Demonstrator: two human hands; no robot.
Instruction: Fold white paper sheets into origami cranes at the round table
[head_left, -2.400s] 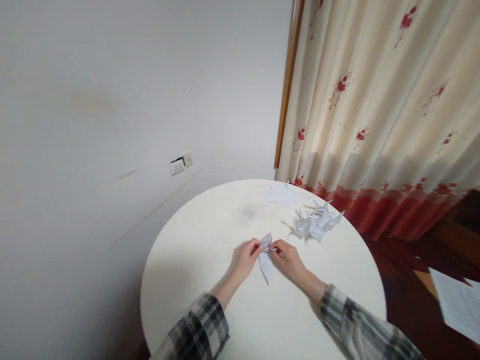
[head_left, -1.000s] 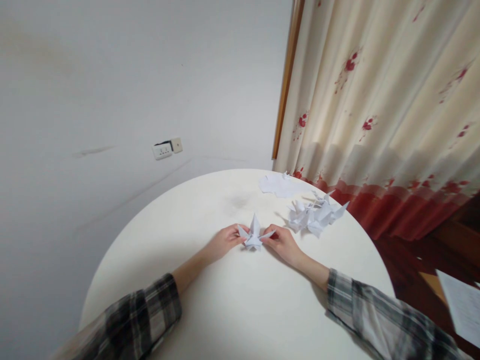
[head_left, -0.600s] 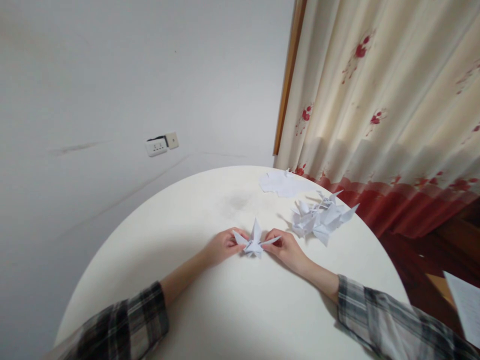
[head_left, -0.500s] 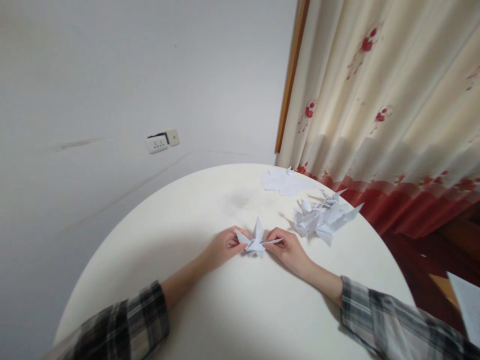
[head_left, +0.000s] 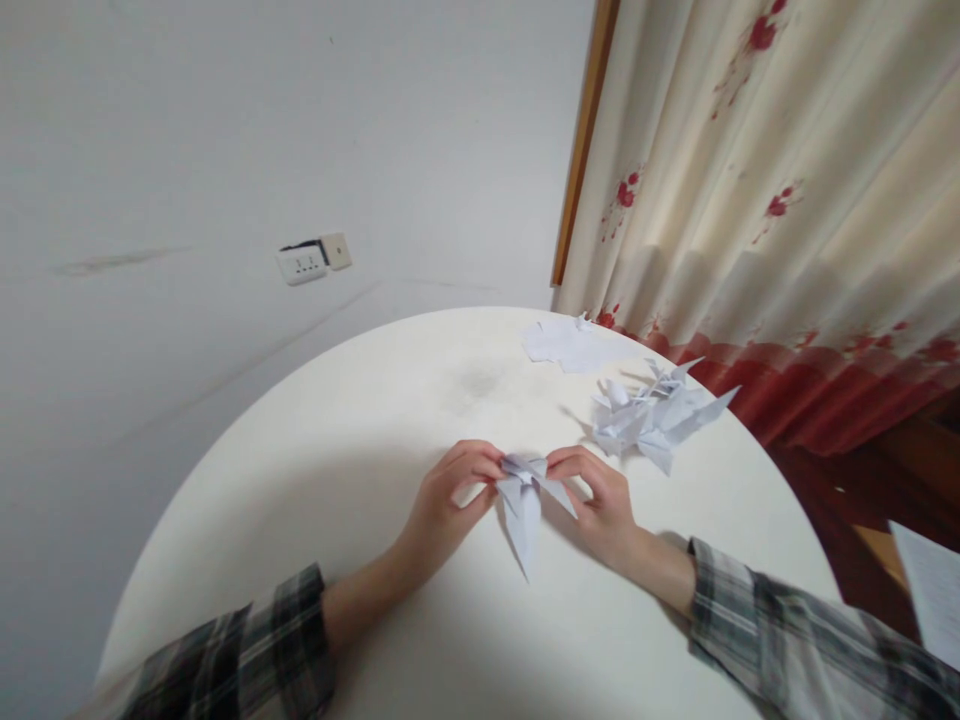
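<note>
A folded white origami crane (head_left: 526, 515) is held between my two hands, above the middle of the round white table (head_left: 360, 390). One long point of the paper hangs toward me and a shorter flap slants down to the right. My left hand (head_left: 454, 495) pinches its left side between thumb and fingers. On the other side, my right hand (head_left: 596, 493) grips the upper right edge with bent fingers; part of that grip is hidden by the paper.
Right of my hands lies a pile of folded paper cranes (head_left: 652, 415). Behind it are flat white paper sheets (head_left: 574, 345) near the far edge. A wall with a socket (head_left: 302, 265) and a flowered curtain (head_left: 750, 200) border the table.
The paper crane has been turned, so its long point, which faced away, now hangs toward me. Both hands have shifted their hold to its upper sides. The view has tilted slightly.
</note>
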